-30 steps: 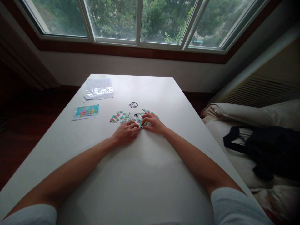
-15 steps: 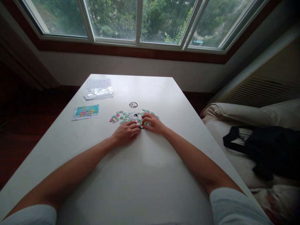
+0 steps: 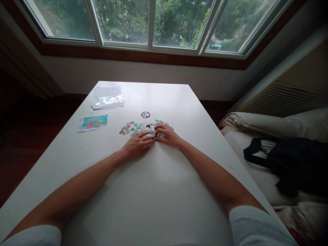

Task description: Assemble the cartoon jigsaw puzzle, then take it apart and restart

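Several small colourful puzzle pieces (image 3: pixel 128 128) lie scattered in an arc on the white table (image 3: pixel 159 191). My left hand (image 3: pixel 137 145) rests flat on the table, fingers stretched out, their tips touching a small joined cluster of pieces (image 3: pixel 156 135). From the other side my right hand (image 3: pixel 167 135) curls its fingers over the same cluster and presses on it. Part of the cluster is hidden under the fingers.
Among the pieces sits a small round container (image 3: pixel 145 127), with a round lid (image 3: pixel 145 114) just behind. A cartoon picture card (image 3: pixel 93 122) and a crinkled plastic bag on paper (image 3: pixel 107 98) lie far left. A sofa with a black bag (image 3: pixel 289 160) borders the table's right edge.
My left hand's fingertips have shifted slightly on the cluster. Otherwise both hands stay where they were.
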`<action>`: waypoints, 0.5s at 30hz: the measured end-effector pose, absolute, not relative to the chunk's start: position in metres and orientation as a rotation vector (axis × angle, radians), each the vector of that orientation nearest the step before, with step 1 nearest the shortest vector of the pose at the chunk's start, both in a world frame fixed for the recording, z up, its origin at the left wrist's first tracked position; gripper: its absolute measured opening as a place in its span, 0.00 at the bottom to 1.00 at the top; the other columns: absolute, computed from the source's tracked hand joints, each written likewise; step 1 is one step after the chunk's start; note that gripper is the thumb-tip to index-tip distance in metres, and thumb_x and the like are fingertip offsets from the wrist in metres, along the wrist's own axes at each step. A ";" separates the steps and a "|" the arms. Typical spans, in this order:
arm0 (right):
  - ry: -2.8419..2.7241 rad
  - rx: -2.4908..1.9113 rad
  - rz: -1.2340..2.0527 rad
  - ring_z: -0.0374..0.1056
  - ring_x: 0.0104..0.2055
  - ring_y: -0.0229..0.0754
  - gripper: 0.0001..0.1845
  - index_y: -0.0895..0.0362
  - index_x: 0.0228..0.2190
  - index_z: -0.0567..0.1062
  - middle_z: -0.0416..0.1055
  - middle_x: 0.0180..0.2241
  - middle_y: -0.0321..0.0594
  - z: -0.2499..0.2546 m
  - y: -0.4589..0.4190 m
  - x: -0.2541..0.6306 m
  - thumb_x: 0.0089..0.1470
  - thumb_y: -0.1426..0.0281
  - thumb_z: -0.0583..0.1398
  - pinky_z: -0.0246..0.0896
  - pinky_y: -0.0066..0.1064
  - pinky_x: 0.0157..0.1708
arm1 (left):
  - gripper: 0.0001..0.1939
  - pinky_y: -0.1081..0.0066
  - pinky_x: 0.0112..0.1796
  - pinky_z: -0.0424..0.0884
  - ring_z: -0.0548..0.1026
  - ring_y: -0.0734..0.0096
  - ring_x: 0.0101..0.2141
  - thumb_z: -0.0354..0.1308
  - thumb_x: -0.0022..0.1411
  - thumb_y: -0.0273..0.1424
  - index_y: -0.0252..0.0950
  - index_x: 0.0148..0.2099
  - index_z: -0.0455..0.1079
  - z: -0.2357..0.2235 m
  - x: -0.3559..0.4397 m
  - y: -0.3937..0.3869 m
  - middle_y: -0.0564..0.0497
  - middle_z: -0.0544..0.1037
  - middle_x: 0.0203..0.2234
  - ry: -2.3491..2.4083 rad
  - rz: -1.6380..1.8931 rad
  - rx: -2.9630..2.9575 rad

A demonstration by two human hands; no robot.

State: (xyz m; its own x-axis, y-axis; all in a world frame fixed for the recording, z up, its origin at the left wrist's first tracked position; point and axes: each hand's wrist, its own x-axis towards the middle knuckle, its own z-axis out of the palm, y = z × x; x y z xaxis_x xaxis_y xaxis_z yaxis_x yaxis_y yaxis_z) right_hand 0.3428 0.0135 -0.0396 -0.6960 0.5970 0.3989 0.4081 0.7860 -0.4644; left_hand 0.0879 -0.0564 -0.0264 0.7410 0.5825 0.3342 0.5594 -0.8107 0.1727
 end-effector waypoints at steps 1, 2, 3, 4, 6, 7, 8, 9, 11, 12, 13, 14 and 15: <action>-2.432 -0.742 0.467 0.64 0.61 0.51 0.08 0.50 0.39 0.79 0.73 0.51 0.44 -0.040 0.014 0.343 0.59 0.62 0.65 0.55 0.50 0.63 | 0.19 0.50 0.63 0.65 0.62 0.55 0.66 0.55 0.68 0.29 0.43 0.60 0.71 -0.026 0.088 -0.056 0.48 0.74 0.60 0.946 0.577 2.882; -2.430 -0.739 0.470 0.64 0.61 0.51 0.07 0.50 0.39 0.79 0.73 0.51 0.44 -0.040 0.014 0.343 0.59 0.63 0.65 0.55 0.49 0.63 | 0.19 0.49 0.63 0.65 0.62 0.54 0.66 0.55 0.68 0.30 0.43 0.60 0.71 -0.026 0.088 -0.056 0.48 0.74 0.60 0.951 0.569 2.891; -2.428 -0.738 0.472 0.64 0.61 0.51 0.07 0.50 0.39 0.79 0.73 0.51 0.44 -0.040 0.014 0.343 0.59 0.63 0.65 0.55 0.49 0.63 | 0.19 0.48 0.62 0.64 0.62 0.53 0.66 0.55 0.69 0.30 0.43 0.60 0.71 -0.025 0.088 -0.056 0.48 0.74 0.60 0.957 0.560 2.899; -2.428 -0.739 0.473 0.64 0.61 0.51 0.07 0.50 0.39 0.79 0.73 0.52 0.44 -0.040 0.014 0.343 0.59 0.63 0.65 0.55 0.49 0.63 | 0.19 0.47 0.62 0.64 0.61 0.52 0.66 0.55 0.69 0.31 0.43 0.60 0.71 -0.025 0.087 -0.056 0.48 0.74 0.60 0.963 0.548 2.907; -2.435 -0.740 0.475 0.64 0.61 0.52 0.07 0.50 0.39 0.79 0.73 0.52 0.44 -0.040 0.015 0.343 0.59 0.63 0.65 0.55 0.49 0.63 | 0.19 0.46 0.63 0.63 0.61 0.51 0.66 0.54 0.69 0.31 0.43 0.61 0.71 -0.023 0.087 -0.057 0.48 0.73 0.61 0.969 0.530 2.921; -2.439 -0.742 0.476 0.64 0.61 0.52 0.07 0.50 0.40 0.79 0.73 0.52 0.44 -0.040 0.015 0.344 0.59 0.63 0.65 0.55 0.49 0.63 | 0.19 0.45 0.63 0.62 0.60 0.51 0.67 0.54 0.70 0.31 0.43 0.61 0.71 -0.022 0.086 -0.057 0.48 0.73 0.61 0.967 0.526 2.925; -2.443 -0.747 0.478 0.64 0.61 0.52 0.07 0.50 0.40 0.79 0.72 0.52 0.44 -0.040 0.015 0.344 0.59 0.63 0.65 0.55 0.49 0.63 | 0.19 0.45 0.63 0.62 0.60 0.51 0.67 0.54 0.70 0.31 0.43 0.61 0.71 -0.022 0.086 -0.057 0.48 0.73 0.61 0.960 0.523 2.928; -2.447 -0.752 0.481 0.64 0.61 0.52 0.07 0.50 0.40 0.79 0.72 0.53 0.44 -0.040 0.015 0.344 0.59 0.63 0.65 0.55 0.49 0.63 | 0.19 0.45 0.63 0.62 0.60 0.51 0.67 0.54 0.69 0.31 0.43 0.61 0.71 -0.021 0.085 -0.056 0.48 0.73 0.61 0.949 0.524 2.926; -2.448 -0.763 0.485 0.65 0.60 0.51 0.07 0.50 0.40 0.79 0.72 0.53 0.44 -0.040 0.015 0.344 0.59 0.63 0.65 0.55 0.49 0.63 | 0.20 0.46 0.63 0.62 0.60 0.52 0.67 0.54 0.69 0.31 0.43 0.62 0.70 -0.021 0.084 -0.056 0.48 0.73 0.61 0.921 0.525 2.918; -2.448 -0.768 0.486 0.65 0.60 0.51 0.07 0.50 0.40 0.79 0.72 0.53 0.44 -0.040 0.015 0.344 0.59 0.63 0.65 0.55 0.49 0.63 | 0.21 0.47 0.63 0.63 0.61 0.53 0.67 0.55 0.69 0.31 0.43 0.62 0.70 -0.022 0.083 -0.056 0.47 0.73 0.61 0.911 0.525 2.911; -2.447 -0.771 0.486 0.65 0.60 0.51 0.07 0.50 0.40 0.79 0.73 0.53 0.44 -0.041 0.015 0.344 0.58 0.63 0.65 0.55 0.49 0.63 | 0.21 0.48 0.63 0.63 0.61 0.53 0.67 0.55 0.69 0.31 0.43 0.62 0.70 -0.022 0.083 -0.055 0.47 0.73 0.61 0.904 0.523 2.905; -2.446 -0.771 0.485 0.65 0.60 0.51 0.07 0.50 0.40 0.79 0.73 0.53 0.44 -0.041 0.015 0.344 0.58 0.63 0.65 0.55 0.49 0.63 | 0.21 0.49 0.63 0.64 0.61 0.54 0.67 0.54 0.69 0.31 0.43 0.63 0.69 -0.023 0.082 -0.054 0.47 0.73 0.61 0.899 0.524 2.899; -2.445 -0.771 0.484 0.65 0.60 0.51 0.07 0.50 0.40 0.79 0.72 0.53 0.44 -0.041 0.015 0.344 0.58 0.63 0.65 0.55 0.49 0.63 | 0.21 0.50 0.63 0.64 0.61 0.54 0.67 0.54 0.69 0.31 0.43 0.63 0.69 -0.024 0.081 -0.054 0.48 0.73 0.61 0.889 0.522 2.895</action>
